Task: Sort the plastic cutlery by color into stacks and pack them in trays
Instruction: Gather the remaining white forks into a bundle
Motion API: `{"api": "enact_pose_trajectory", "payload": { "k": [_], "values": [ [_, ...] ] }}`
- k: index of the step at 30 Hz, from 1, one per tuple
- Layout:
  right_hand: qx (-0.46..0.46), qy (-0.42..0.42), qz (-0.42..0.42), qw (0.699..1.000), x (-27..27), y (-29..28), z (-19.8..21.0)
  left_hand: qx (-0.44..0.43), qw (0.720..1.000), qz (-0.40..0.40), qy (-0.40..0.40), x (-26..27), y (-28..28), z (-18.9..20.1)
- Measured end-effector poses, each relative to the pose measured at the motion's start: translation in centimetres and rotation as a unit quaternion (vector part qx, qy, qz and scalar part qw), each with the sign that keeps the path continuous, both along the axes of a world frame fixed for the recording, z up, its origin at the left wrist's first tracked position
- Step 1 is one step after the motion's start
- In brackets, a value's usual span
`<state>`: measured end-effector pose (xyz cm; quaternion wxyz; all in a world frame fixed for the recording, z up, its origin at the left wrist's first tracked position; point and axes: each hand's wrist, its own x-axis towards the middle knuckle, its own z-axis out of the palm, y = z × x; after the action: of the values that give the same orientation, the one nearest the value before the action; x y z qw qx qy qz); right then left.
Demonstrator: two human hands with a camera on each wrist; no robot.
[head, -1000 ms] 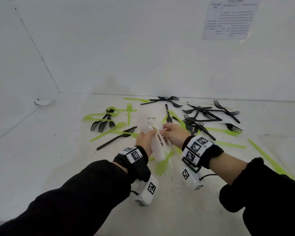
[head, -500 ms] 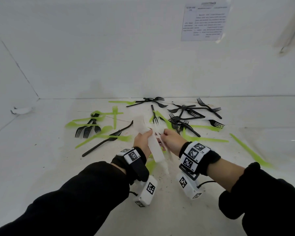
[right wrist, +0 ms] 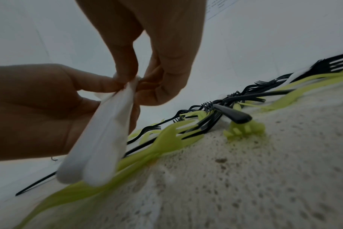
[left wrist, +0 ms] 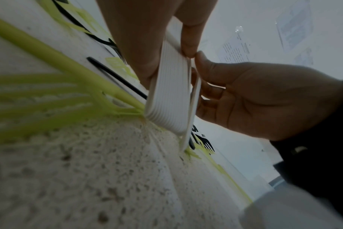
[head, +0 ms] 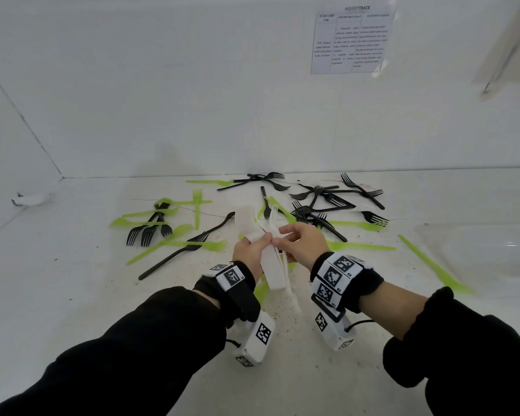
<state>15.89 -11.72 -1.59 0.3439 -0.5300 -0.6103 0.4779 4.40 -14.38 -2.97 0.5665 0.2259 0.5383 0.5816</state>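
Two hands met mid-bench. Left hand [head: 250,249] held a stack of white cutlery [head: 272,271] in a closed grip, handle ends near the bench [head: 72,295]. Right hand [head: 305,244] pinched one white fork [head: 273,217] beside the stack. Green forks [head: 192,244] and black forks [head: 318,202] lay scattered toward the back edge.

A printed sheet [head: 354,40] with a table of small text hung on the white back wall [head: 192,100], high and to the right. Below that sheet lay the white table [head: 72,295], speckled with dark flecks. Far left of the sheet, a small crumpled white scrap [head: 30,199] sat where table met side wall.
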Motion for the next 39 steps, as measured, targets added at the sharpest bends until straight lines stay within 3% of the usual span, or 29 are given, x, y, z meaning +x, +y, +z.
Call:
{"api": "enact_pose_trajectory", "payload": {
  "k": [10,18,22,25,29,32,34,39],
  "values": [
    [0.051,-0.037,0.041,0.997,0.6,0.2,0.5,0.013,0.998,-0.037,-0.047,0.9,0.4,0.5],
    [0.071,-0.067,0.018,0.995,2.1,0.4,0.5,0.008,0.998,-0.061,0.015,2.2,0.5,-0.2],
    [0.012,-0.076,0.071,0.995,2.8,1.2,1.4,0.024,0.997,-0.053,0.052,2.9,1.1,-0.3],
    [-0.021,-0.150,0.072,0.986,4.1,3.7,2.3,0.014,0.995,-0.070,0.070,3.5,1.9,-0.1],
    [-0.006,-0.313,0.018,0.950,6.7,9.2,2.9,0.001,0.994,-0.076,0.080,4.9,3.2,0.2],
    [0.008,-0.412,0.039,0.911,8.6,13.0,1.8,-0.006,0.996,-0.049,0.070,6.1,4.5,0.3],
    [0.014,-0.456,0.083,0.886,9.4,14.6,0.9,-0.013,0.998,-0.030,0.057,6.8,5.1,0.2],
    [0.031,-0.491,0.144,0.858,9.8,16.8,-1.0,-0.019,0.999,0.005,0.040,8.3,6.1,0.4]
  ]
}}
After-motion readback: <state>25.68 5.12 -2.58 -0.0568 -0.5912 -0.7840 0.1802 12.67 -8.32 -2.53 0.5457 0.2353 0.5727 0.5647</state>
